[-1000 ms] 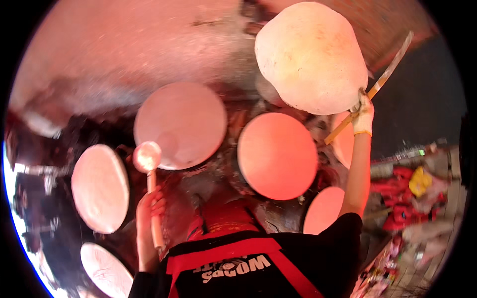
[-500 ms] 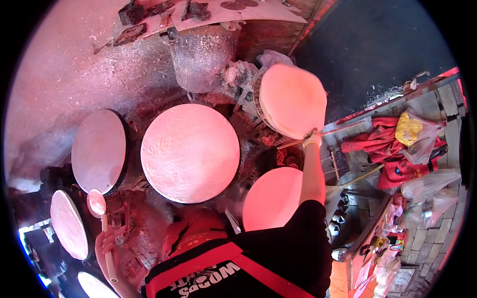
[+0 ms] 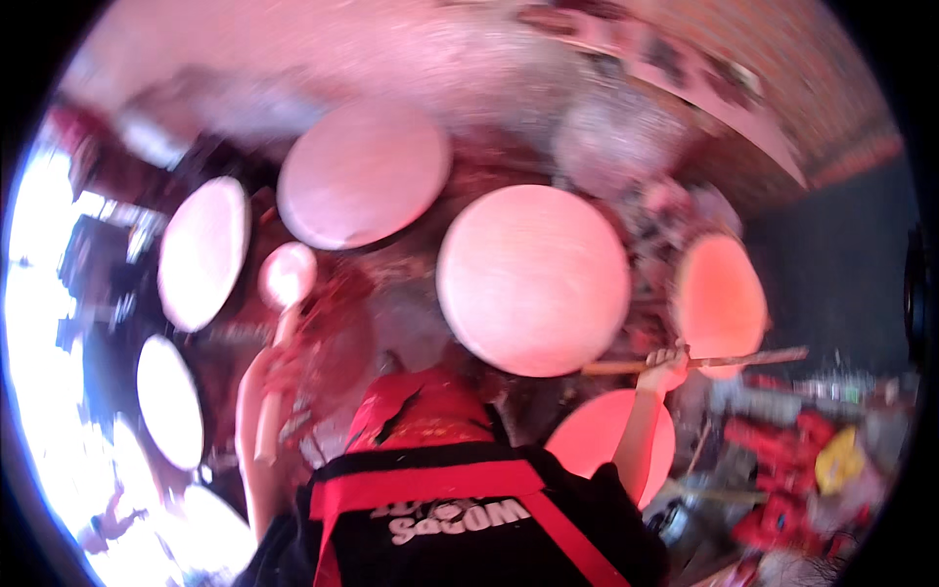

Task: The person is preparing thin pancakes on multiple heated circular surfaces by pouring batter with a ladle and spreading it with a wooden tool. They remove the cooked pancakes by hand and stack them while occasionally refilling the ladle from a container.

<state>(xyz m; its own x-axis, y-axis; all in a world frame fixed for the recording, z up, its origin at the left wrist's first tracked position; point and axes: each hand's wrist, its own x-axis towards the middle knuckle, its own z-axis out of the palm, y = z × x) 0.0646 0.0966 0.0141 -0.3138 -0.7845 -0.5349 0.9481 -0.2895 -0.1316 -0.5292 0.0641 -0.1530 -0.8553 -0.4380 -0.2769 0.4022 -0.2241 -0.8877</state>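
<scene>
I see the left hand [image 3: 281,372] wrapped round the ladle [image 3: 289,276], the right hand [image 3: 665,370] round the stick [image 3: 748,358] by the orange-tinted disc [image 3: 722,293]. I'd keep the ladle level, the stick steady.

A person in a red apron [image 3: 421,409] grips a round-bowled ladle [image 3: 290,275] in the left hand [image 3: 279,370] and a stick [image 3: 726,359] in the right hand [image 3: 665,370], near an orange-lit disc [image 3: 722,293]. A broad pink disc [image 3: 533,279] sits at centre, a mauve disc [image 3: 362,176] far left of it. At right, red fabric [image 3: 768,442] lies beside a yellow bundle [image 3: 836,460], both blurred.
</scene>
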